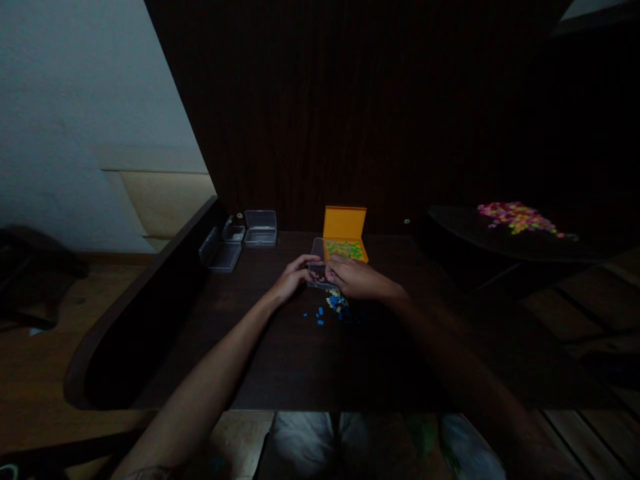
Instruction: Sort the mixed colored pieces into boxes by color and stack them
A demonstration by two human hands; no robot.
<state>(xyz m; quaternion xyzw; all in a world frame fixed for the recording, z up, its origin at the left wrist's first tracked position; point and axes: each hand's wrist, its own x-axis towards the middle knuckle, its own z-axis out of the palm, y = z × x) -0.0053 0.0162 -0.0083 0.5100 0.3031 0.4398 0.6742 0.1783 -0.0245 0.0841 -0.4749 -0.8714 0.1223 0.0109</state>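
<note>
Both my hands meet over a small clear plastic box (pixel 317 269) in the middle of the dark table (pixel 280 360). My left hand (pixel 293 277) curls against the box's left side. My right hand (pixel 354 278) is closed over its right side, fingers bent. Just behind them an orange box (pixel 344 235) stands with its lid up, holding green and yellow pieces. A small scatter of blue and yellow pieces (pixel 334 307) lies on the table below my hands. The scene is dim, so the contents of the clear box are hard to make out.
Several clear plastic boxes (pixel 260 228) sit open at the table's back left, one more (pixel 220 253) nearer the raised left edge. A heap of pink, yellow and green pieces (pixel 517 217) lies on a dark round surface at the right. A dark panel stands behind.
</note>
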